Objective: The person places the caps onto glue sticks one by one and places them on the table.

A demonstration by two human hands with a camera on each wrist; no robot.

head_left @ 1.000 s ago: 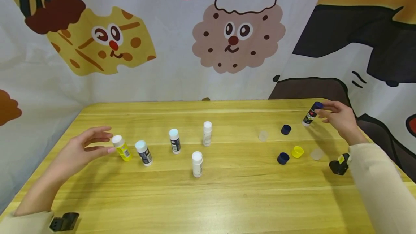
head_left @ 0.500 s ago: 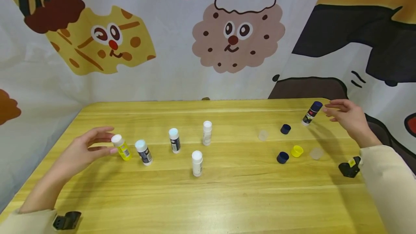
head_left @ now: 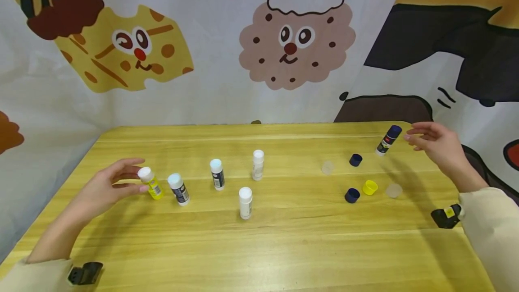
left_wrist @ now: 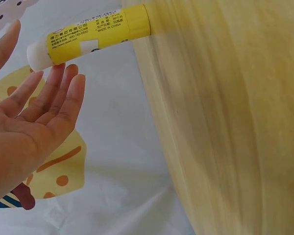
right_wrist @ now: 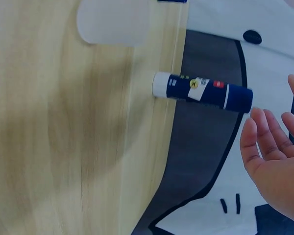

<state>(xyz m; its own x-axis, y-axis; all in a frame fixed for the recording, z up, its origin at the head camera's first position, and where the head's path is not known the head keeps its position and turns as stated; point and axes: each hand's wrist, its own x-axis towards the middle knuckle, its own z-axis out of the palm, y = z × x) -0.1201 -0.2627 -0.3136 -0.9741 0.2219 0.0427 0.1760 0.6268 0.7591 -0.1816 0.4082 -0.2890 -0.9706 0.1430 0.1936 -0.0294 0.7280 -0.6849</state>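
My left hand (head_left: pixel 106 188) is beside an upright yellow glue stick (head_left: pixel 154 188) with a white cap. Its fingers are spread apart, and in the left wrist view they lie close to the cap without gripping it; I cannot tell if a fingertip touches. At the far right, a dark blue glue stick (head_left: pixel 388 141) stands with its blue cap on top and a white base. My right hand (head_left: pixel 439 148) hovers just right of that cap, fingers loosely extended and holding nothing. The right wrist view shows a gap between the fingertips and the blue cap (right_wrist: pixel 239 99).
Two dark glue sticks with pale tops (head_left: pixel 179 189) (head_left: pixel 217 174) and two white ones (head_left: pixel 257 165) (head_left: pixel 245 203) stand mid-table. Loose caps lie at right: dark blue ones (head_left: pixel 355 160) (head_left: pixel 352 195), a yellow one (head_left: pixel 370 187), translucent ones (head_left: pixel 393 190) (head_left: pixel 327 167). A printed curtain (head_left: pixel 211 57) hangs behind.
My right hand has let go of the dark blue glue stick's cap and drawn away to the right. The stick stays standing. My left hand has shifted only slightly.
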